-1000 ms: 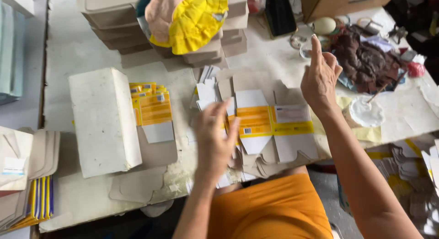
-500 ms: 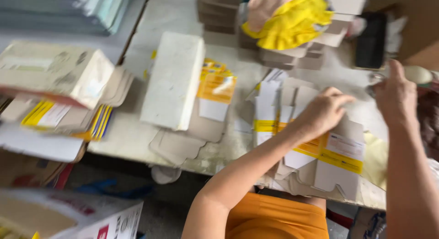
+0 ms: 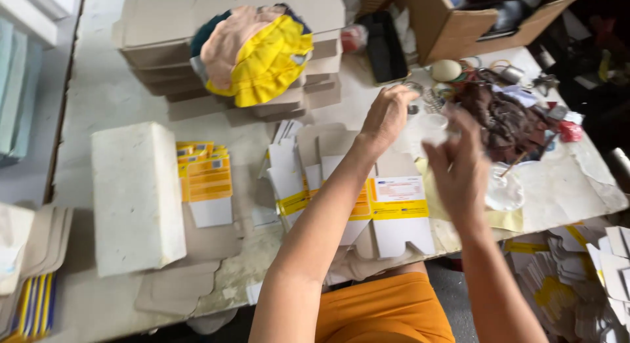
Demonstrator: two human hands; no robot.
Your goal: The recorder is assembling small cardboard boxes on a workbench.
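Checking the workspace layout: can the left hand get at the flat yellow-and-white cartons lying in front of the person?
Probably yes. The left hand hovers just past the flat cartons, the forearm already stretches over them, and nothing covers the top carton. The right hand is off to the side.

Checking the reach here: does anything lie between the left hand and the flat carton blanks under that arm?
Nothing visible does. The left hand hovers just past the flat carton blanks, with only open air beneath it.

Flat carton blanks (image 3: 367, 198) mid-table, block (image 3: 136, 197) left, stacked cardboard (image 3: 164, 47) behind, open box (image 3: 459, 28) far right.
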